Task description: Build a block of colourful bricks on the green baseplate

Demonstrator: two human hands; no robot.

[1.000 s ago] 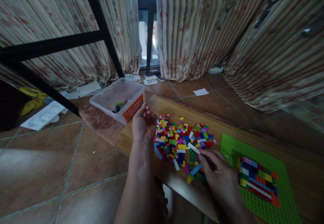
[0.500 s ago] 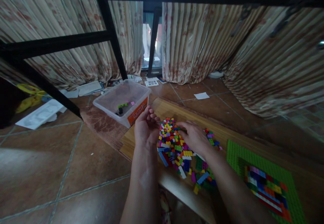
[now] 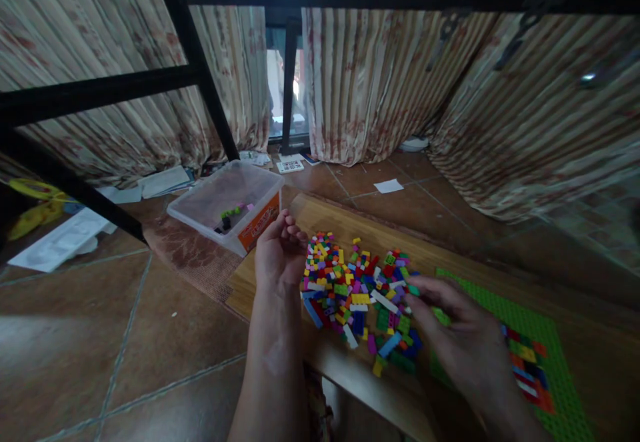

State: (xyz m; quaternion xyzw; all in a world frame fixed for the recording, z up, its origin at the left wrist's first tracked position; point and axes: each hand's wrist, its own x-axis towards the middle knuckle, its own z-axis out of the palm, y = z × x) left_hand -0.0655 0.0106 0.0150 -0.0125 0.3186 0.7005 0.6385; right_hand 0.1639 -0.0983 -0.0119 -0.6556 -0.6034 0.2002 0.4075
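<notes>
The right hand (image 3: 463, 329) has thumb and forefinger pinched on a small, smooth green brick (image 3: 413, 290), just above the right side of a loose heap of plastic bricks (image 3: 350, 289). The heap spreads over the left part of a wooden table (image 3: 345, 222) with a pale, glossy grain, reaching close to its near edge; it mixes tiny square pieces, grouped towards the far left, with longer studded bars in white, blue, yellow and red. The left hand (image 3: 283, 252) lies palm upward at the heap's left side, near the table's left end, its fingers loosely curled and apart from the palm. Towards the right end, a flat green baseplate (image 3: 493, 305) covered in fine round studs carries a multicoloured block of bricks (image 3: 530, 362), partly hidden by the right hand. Past the left end, a translucent plastic box (image 3: 197, 212) with rounded corners and an orange label (image 3: 260, 222) holds a few pieces; it stands on a reddish-brown woven mat (image 3: 185, 249). Stiffly pleated, striped curtains (image 3: 370, 82) hang beyond the far edge.
</notes>
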